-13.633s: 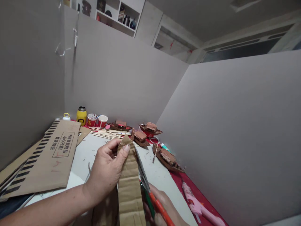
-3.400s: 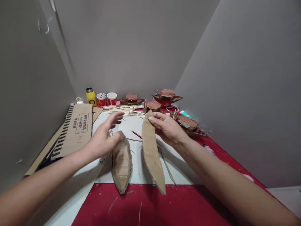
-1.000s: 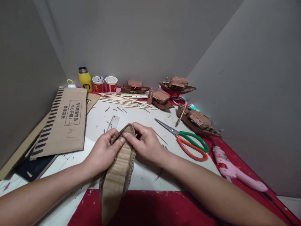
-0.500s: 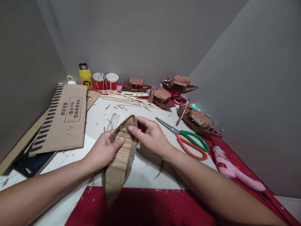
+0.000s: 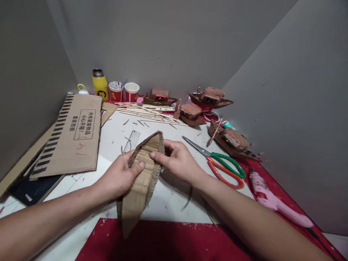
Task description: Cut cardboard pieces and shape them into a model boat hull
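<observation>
Between my hands is a cardboard boat hull, a long pointed base with upright corrugated sides, tilted toward me. My left hand grips its left side, thumb pressed on the inner floor. My right hand pinches the right side near the far end, thumb inside and fingers behind the wall, partly hidden. A clear ruler lies just beyond the hull. To the right of my right hand rest scissors with one green and one orange handle.
Brown model boats stand at the back and right. Thin wooden sticks lie near two paper cups and a yellow bottle. Printed cardboard is at left, a pink glue gun at right. Grey walls enclose the table.
My right hand has slid slightly down the hull's side, and the hull's far end has turned a little to the right. Both hands keep hold of it. The view has shifted slightly.
</observation>
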